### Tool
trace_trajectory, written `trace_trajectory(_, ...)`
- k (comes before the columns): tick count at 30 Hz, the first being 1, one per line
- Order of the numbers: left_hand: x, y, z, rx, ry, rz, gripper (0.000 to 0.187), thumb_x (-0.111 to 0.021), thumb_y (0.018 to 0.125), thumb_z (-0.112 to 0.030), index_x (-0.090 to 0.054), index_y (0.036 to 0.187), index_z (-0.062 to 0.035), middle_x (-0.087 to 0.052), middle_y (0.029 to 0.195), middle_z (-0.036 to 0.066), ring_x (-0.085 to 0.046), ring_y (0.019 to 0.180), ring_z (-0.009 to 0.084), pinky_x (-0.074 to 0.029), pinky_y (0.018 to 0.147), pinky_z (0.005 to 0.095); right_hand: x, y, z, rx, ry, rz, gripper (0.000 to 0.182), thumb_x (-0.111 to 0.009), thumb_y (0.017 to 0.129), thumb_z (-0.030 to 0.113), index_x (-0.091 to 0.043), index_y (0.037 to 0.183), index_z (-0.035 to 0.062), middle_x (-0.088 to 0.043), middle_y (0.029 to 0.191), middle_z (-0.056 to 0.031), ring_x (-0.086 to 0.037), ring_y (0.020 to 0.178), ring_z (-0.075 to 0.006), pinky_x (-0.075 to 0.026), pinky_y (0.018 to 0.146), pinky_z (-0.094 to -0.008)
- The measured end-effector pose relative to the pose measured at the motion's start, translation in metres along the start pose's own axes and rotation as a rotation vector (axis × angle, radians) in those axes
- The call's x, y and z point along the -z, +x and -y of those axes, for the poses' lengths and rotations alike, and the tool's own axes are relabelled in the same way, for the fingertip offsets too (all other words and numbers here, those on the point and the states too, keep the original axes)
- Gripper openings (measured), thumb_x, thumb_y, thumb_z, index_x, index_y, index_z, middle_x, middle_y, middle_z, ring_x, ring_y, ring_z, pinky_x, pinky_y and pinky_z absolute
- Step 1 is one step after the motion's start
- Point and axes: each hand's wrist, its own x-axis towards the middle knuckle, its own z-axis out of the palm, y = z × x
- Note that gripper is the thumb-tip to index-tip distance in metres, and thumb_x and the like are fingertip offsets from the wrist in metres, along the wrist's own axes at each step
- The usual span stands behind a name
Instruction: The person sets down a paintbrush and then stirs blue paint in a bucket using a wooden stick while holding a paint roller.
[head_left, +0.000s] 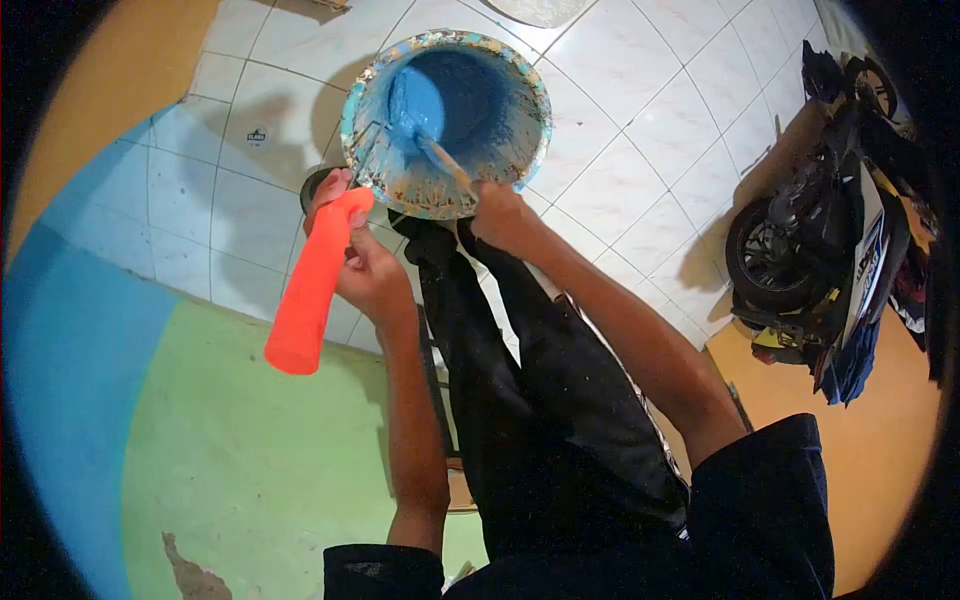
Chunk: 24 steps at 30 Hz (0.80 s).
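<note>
My left hand is closed round the bright orange-red handle of what looks like a paint roller. Its bent wire frame reaches over the rim of a paint-crusted bucket. Inside the bucket lies blue paint, with a lighter blue, paint-covered shape at its left side. My right hand grips a wooden stick at the near rim. The stick slants down into the bucket, and its lower end is coated blue, so I cannot make out its head.
Pale tiles cover the floor round the bucket. A motorcycle stands at the right. At the top edge is a round whitish container. The wall on the left is painted green and blue. My legs are just below the bucket.
</note>
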Motion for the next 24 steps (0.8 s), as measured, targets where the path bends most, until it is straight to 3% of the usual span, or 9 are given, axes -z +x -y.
trace_trajectory(5,0.000,-0.006,0.016,-0.017,0.109,0.039,0.024,-0.052,0.097,0.004,-0.056,0.120,0.0073,-0.062,0.123,0.020,-0.061,0.115,0.0278,-0.051,0.099,0.0358,0.048,0.005,-0.010,0.106,-0.226,0.019,0.054,-0.060,0.083,0.015,-0.051,0.133,-0.0039,-0.069,0.094,-0.0299,-0.070,0.085,-0.0459,-0.058,0.078,-0.0512)
trace_trajectory(7,-0.004,-0.006,0.025,-0.034,0.114,-0.022,0.023,-0.054,0.096,0.002,-0.058,0.118,0.0078,-0.063,0.120,0.019,-0.062,0.110,0.0272,-0.051,0.096,0.0355,0.065,0.018,-0.011,-0.191,-0.052,0.071,0.041,-0.060,0.083,0.014,-0.062,0.118,-0.0064,-0.069,0.091,-0.0308,-0.070,0.083,-0.0456,-0.058,0.079,-0.0509)
trace_trajectory(10,-0.009,-0.003,0.034,0.077,0.034,-0.107,0.023,-0.058,0.096,-0.002,-0.059,0.116,0.0078,-0.062,0.117,0.018,-0.062,0.105,0.0262,-0.051,0.091,0.0354,0.095,0.030,0.016,-0.289,-0.045,0.145,0.030,-0.061,0.082,0.016,-0.069,0.098,-0.0076,-0.067,0.102,-0.0334,-0.070,0.093,-0.0440,-0.056,0.085,-0.0485)
trace_trajectory(13,-0.005,0.010,0.051,0.090,0.036,-0.121,0.026,-0.064,0.094,-0.004,-0.059,0.117,0.0072,-0.062,0.115,0.017,-0.062,0.102,0.0251,-0.051,0.090,0.0353,0.097,0.038,0.040,-0.150,-0.174,0.069,0.025,-0.062,0.081,0.016,-0.070,0.083,-0.0075,-0.068,0.097,-0.0306,-0.070,0.093,-0.0429,-0.055,0.086,-0.0471)
trace_trajectory(14,-0.005,0.014,0.057,0.095,0.038,-0.126,0.026,-0.064,0.094,-0.004,-0.059,0.117,0.0072,-0.062,0.115,0.017,-0.062,0.102,0.0251,-0.051,0.090,0.0353,0.095,0.039,0.048,-0.065,-0.275,0.050,0.023,-0.063,0.081,0.015,-0.070,0.082,-0.0069,-0.069,0.083,-0.0270,-0.069,0.088,-0.0443,-0.056,0.082,-0.0484)
trace_trajectory(18,-0.007,0.041,0.084,0.030,0.044,-0.142,0.033,-0.073,0.089,-0.006,-0.059,0.117,0.0057,-0.062,0.114,0.015,-0.061,0.101,0.0237,-0.050,0.090,0.0346,0.074,0.044,0.039,-0.039,-0.306,-0.029,0.022,-0.063,0.082,0.014,-0.070,0.080,-0.0067,-0.067,0.075,-0.0242,-0.068,0.083,-0.0456,-0.056,0.079,-0.0491)
trace_trajectory(21,-0.010,0.055,0.114,-0.123,0.335,-0.060,0.042,-0.076,0.088,-0.008,-0.057,0.124,0.0022,-0.064,0.113,0.015,-0.062,0.100,0.0226,-0.050,0.089,0.0345,0.065,0.037,0.017,0.065,-0.465,0.142,0.021,-0.061,0.083,0.011,-0.070,0.088,-0.0066,-0.069,0.084,-0.0276,-0.068,0.088,-0.0464,-0.056,0.082,-0.0483)
trace_trajectory(23,-0.020,0.057,0.128,0.110,0.136,0.060,0.046,-0.069,0.094,-0.011,-0.052,0.136,-0.0035,-0.064,0.120,0.015,-0.064,0.101,0.0260,-0.049,0.089,0.0377,0.050,0.021,-0.001,-0.162,-0.128,-0.055,0.026,-0.058,0.083,0.008,-0.069,0.101,-0.0075,-0.069,0.087,-0.0307,-0.069,0.088,-0.0454,-0.056,0.082,-0.0462)
trace_trajectory(24,-0.024,0.060,0.133,0.113,0.131,0.063,0.046,-0.069,0.094,-0.011,-0.052,0.136,-0.0035,-0.064,0.120,0.015,-0.064,0.101,0.0260,-0.049,0.089,0.0377,0.036,0.018,-0.029,-0.018,-0.160,-0.163,0.034,-0.056,0.085,0.006,-0.065,0.116,-0.0075,-0.066,0.068,-0.0261,-0.067,0.052,-0.0331,-0.056,0.051,-0.0419)
